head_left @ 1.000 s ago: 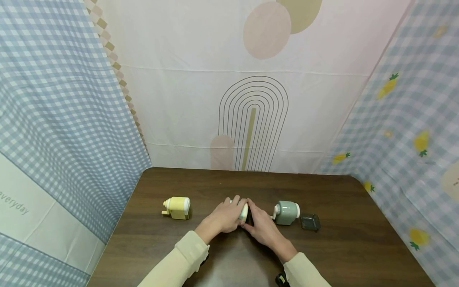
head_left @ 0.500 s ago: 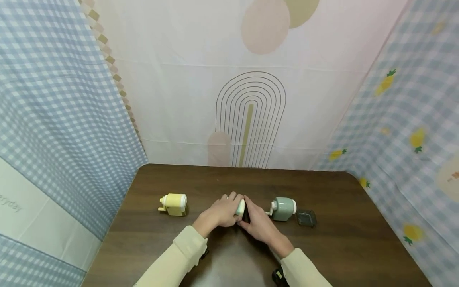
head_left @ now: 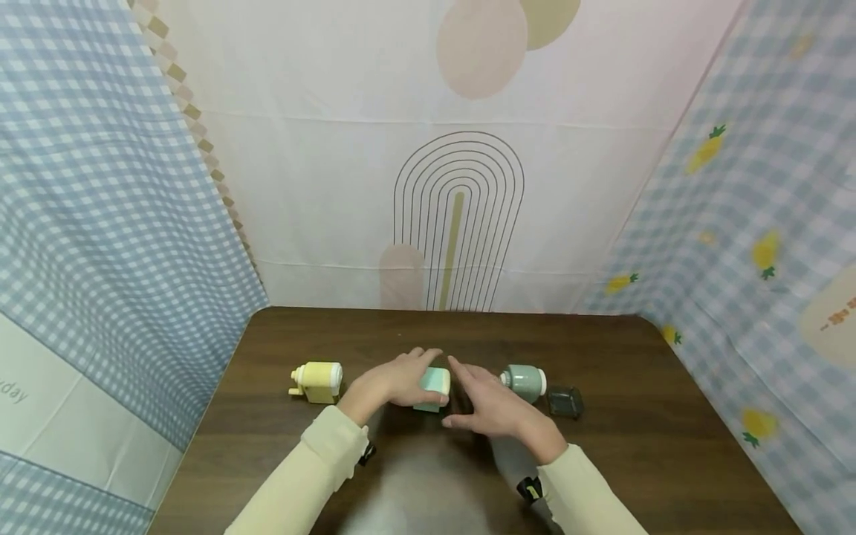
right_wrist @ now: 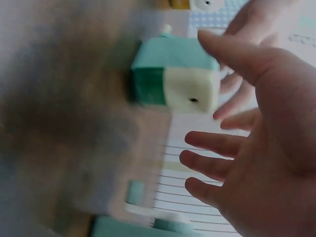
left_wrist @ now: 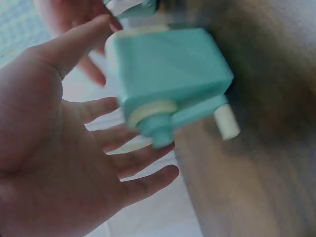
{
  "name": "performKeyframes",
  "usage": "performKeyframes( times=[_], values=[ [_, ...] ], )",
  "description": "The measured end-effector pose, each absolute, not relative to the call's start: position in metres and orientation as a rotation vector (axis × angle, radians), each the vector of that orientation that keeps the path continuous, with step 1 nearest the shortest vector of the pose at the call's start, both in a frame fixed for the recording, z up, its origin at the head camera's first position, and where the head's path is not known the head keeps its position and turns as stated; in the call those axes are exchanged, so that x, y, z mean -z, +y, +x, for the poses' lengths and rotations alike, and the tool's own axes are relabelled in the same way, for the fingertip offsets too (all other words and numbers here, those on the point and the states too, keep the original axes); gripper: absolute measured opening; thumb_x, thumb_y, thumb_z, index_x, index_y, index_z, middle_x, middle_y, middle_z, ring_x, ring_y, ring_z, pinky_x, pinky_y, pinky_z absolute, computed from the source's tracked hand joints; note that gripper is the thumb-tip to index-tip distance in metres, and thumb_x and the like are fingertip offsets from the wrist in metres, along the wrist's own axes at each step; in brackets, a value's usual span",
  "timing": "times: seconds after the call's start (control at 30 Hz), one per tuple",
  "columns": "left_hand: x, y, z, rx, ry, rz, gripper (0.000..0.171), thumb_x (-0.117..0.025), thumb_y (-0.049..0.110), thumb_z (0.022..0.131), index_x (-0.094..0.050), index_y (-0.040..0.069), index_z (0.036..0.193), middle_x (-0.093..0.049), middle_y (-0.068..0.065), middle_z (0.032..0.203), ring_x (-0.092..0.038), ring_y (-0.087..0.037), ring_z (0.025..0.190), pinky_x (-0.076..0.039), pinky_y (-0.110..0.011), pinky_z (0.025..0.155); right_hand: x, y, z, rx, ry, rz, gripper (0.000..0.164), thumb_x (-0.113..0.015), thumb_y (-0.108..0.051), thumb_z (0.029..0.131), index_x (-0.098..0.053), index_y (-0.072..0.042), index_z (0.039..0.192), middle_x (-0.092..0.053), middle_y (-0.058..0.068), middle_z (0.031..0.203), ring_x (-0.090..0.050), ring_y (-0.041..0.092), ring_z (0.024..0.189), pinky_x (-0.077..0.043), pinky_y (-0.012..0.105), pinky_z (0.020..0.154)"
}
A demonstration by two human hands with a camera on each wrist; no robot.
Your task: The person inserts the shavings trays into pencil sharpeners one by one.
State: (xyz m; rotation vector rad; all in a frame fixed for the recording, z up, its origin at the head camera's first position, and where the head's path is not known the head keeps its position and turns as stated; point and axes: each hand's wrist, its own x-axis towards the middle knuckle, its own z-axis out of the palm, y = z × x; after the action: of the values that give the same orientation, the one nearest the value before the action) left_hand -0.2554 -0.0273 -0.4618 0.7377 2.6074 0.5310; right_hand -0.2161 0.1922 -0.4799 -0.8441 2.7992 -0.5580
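A mint-green crank pencil sharpener (head_left: 433, 385) with a cream front stands on the table between both hands. Its crank shows in the left wrist view, beside the mint body (left_wrist: 170, 61). In the right wrist view its cream face has a pencil hole, next to a dark green drawer (right_wrist: 149, 86). My left hand (head_left: 396, 383) lies loosely around its left and far side, fingers extended, thumb near the front edge. To its right, my right hand (head_left: 496, 405) is spread, apart from the sharpener, thumb and fingers held wide.
A yellow crank sharpener (head_left: 319, 383) stands left of the hands. Behind the right hand is a grey-green sharpener (head_left: 525, 382), with a dark see-through drawer (head_left: 565, 402) lying to its right. A hanging cloth (head_left: 321, 186) borders the table's far edge.
Both hands have loosened from around the mint sharpener and spread apart. The right hand has drawn back to the right, uncovering the front. The head view has shifted slightly.
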Motion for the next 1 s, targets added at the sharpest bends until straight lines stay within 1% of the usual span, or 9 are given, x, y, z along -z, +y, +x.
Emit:
performKeyframes(
  times=[0.07,0.2,0.33,0.43,0.57,0.7,0.83,1.0],
  values=[
    [0.457,-0.034,-0.255,-0.551,2.646,0.73,0.094,-0.066,0.063,0.09,-0.024,0.019,0.162,-0.032,-0.015,0.162,-0.036,-0.038,0.143,-0.042,-0.061,0.108,0.473,0.194,-0.216,0.52,2.808,-0.862,0.104,-0.071,-0.061,0.088,-0.018,-0.012,0.163,-0.033,0.019,0.161,-0.034,0.039,0.144,-0.037,0.063,0.111],
    [0.449,-0.045,-0.25,-0.576,2.777,0.725,0.103,-0.063,0.074,0.085,-0.021,0.022,0.163,-0.028,-0.013,0.164,-0.027,-0.036,0.147,-0.036,-0.065,0.112,0.461,0.199,-0.216,0.454,2.865,-0.881,0.104,-0.061,-0.074,0.086,-0.019,-0.019,0.164,-0.031,0.013,0.163,-0.031,0.034,0.147,-0.031,0.064,0.115],
    [0.443,-0.053,-0.245,-0.571,2.936,0.705,0.112,-0.06,0.084,0.078,-0.018,0.025,0.164,-0.021,-0.01,0.167,-0.019,-0.035,0.151,-0.03,-0.065,0.115,0.45,0.203,-0.215,0.434,2.959,-0.916,0.102,-0.056,-0.078,0.087,-0.024,-0.018,0.163,-0.031,0.011,0.164,-0.027,0.032,0.149,-0.024,0.065,0.118],
    [0.441,-0.059,-0.242,-0.549,3.03,0.703,0.113,-0.053,0.088,0.078,-0.016,0.026,0.164,-0.018,-0.007,0.169,-0.015,-0.033,0.152,-0.027,-0.064,0.117,0.444,0.207,-0.214,0.423,3.044,-0.932,0.101,-0.056,-0.078,0.087,-0.027,-0.017,0.162,-0.032,0.011,0.164,-0.024,0.032,0.15,-0.019,0.067,0.119],
    [0.443,-0.064,-0.238,-0.527,3.126,0.711,0.111,-0.047,0.091,0.079,-0.014,0.027,0.164,-0.017,-0.006,0.169,-0.012,-0.033,0.153,-0.025,-0.061,0.119,0.441,0.212,-0.213,0.385,3.146,-0.911,0.101,-0.053,-0.079,0.087,-0.026,-0.017,0.162,-0.031,0.011,0.164,-0.022,0.032,0.151,-0.015,0.066,0.12],
    [0.445,-0.067,-0.235,-0.528,3.177,0.707,0.111,-0.043,0.092,0.08,-0.013,0.026,0.164,-0.016,-0.007,0.17,-0.013,-0.034,0.153,-0.025,-0.061,0.119,0.442,0.215,-0.213,0.353,3.221,-0.881,0.103,-0.05,-0.082,0.087,-0.024,-0.017,0.162,-0.028,0.011,0.165,-0.02,0.032,0.151,-0.012,0.067,0.12],
    [0.446,-0.068,-0.232,-0.531,3.184,0.695,0.111,-0.04,0.093,0.08,-0.013,0.026,0.164,-0.015,-0.006,0.17,-0.01,-0.033,0.153,-0.024,-0.061,0.12,0.444,0.218,-0.215,0.314,3.278,-0.85,0.104,-0.049,-0.083,0.086,-0.02,-0.019,0.163,-0.027,0.011,0.166,-0.017,0.032,0.152,-0.012,0.068,0.119],
    [0.448,-0.071,-0.23,-0.532,3.19,0.687,0.111,-0.04,0.093,0.08,-0.014,0.026,0.164,-0.015,-0.006,0.17,-0.01,-0.032,0.153,-0.024,-0.061,0.12,0.446,0.222,-0.216,0.287,3.328,-0.832,0.105,-0.052,-0.082,0.086,-0.015,-0.022,0.164,-0.027,0.011,0.166,-0.016,0.032,0.152,-0.014,0.069,0.118]
  ],
)
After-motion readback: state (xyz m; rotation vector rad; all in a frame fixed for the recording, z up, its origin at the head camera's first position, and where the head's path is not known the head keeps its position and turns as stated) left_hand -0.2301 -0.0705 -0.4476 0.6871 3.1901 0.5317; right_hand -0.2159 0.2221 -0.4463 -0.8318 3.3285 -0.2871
